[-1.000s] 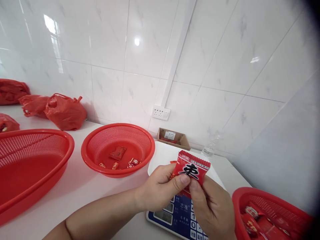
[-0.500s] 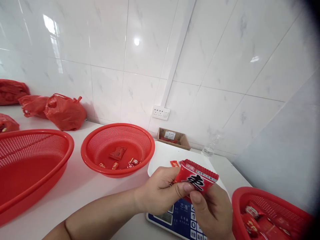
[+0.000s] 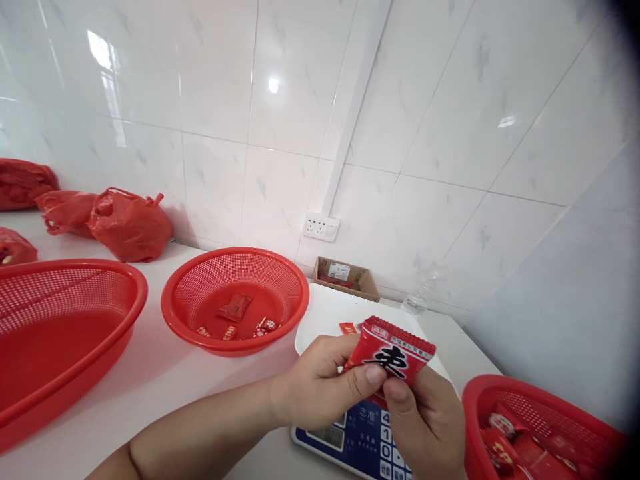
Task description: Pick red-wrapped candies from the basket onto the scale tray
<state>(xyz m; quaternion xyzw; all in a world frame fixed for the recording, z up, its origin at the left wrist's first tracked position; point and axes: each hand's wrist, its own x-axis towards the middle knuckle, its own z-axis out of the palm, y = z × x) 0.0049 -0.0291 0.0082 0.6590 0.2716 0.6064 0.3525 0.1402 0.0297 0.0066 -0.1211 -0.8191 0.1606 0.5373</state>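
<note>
Both my hands pinch a small red snack packet (image 3: 395, 353) with a large black character on it, held above a blue and white electronic scale (image 3: 363, 437). My left hand (image 3: 325, 383) grips its left lower edge between thumb and fingers. My right hand (image 3: 425, 427) holds its lower right part with the thumb on the front. A small red wrapper (image 3: 348, 328) lies on the scale's white pan (image 3: 325, 317) behind the packet.
A round red mesh basket (image 3: 235, 267) with a few red sweets stands behind the scale. A large red basket (image 3: 65, 320) is at left, another with red packets (image 3: 540, 427) at lower right. Red plastic bags (image 3: 127, 223), a cardboard box (image 3: 345, 275) and a wall socket (image 3: 321, 227) line the tiled wall.
The packet has tilted and sunk slightly toward the right between my hands, uncovering the small wrapper on the pan. Both hands stay pinched on it.
</note>
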